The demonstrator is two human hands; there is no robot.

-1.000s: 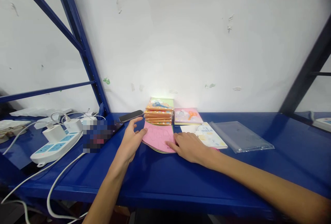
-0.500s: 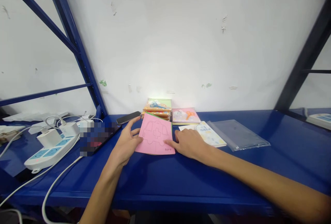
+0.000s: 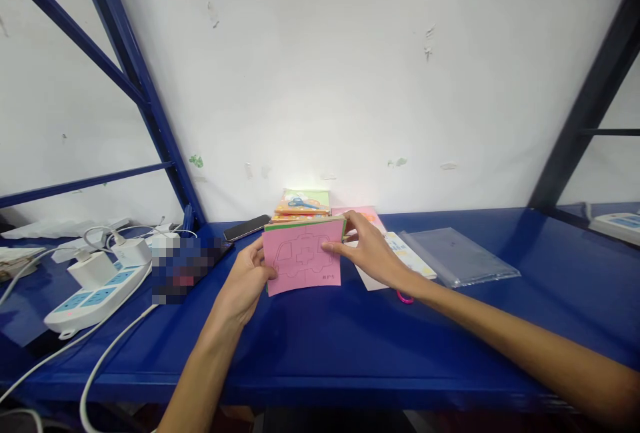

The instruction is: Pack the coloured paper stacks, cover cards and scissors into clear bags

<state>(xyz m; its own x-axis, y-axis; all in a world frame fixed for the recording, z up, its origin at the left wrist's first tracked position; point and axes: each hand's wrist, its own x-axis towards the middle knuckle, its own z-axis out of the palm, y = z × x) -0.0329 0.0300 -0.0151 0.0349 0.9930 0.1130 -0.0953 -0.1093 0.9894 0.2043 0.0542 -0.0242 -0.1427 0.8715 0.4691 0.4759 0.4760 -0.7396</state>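
A stack of coloured paper sheets is held up between my hands, tilted toward me. Its pink front sheet carries a line drawing of an ambulance, and green and other edges show behind it. My left hand grips the left side, thumb on the front. At the upper right, my right hand pinches the stack with its thumb on the pink sheet and fingers behind. Beside that hand lies a white booklet with blue and yellow print, over a pale sheet. A pink ring-shaped piece shows under my right wrist.
Bundles with blue scissors are piled against the wall, and a pink pack stands partly hidden beside them. Farther right lies a clear plastic sleeve. Leftward are a phone, a blurred-out dark device and a power strip with white cables.
The paper stack has been raised and tilted more upright. My right hand has moved from its lower right side to its upper right corner. The pink ring-shaped piece has come into view.
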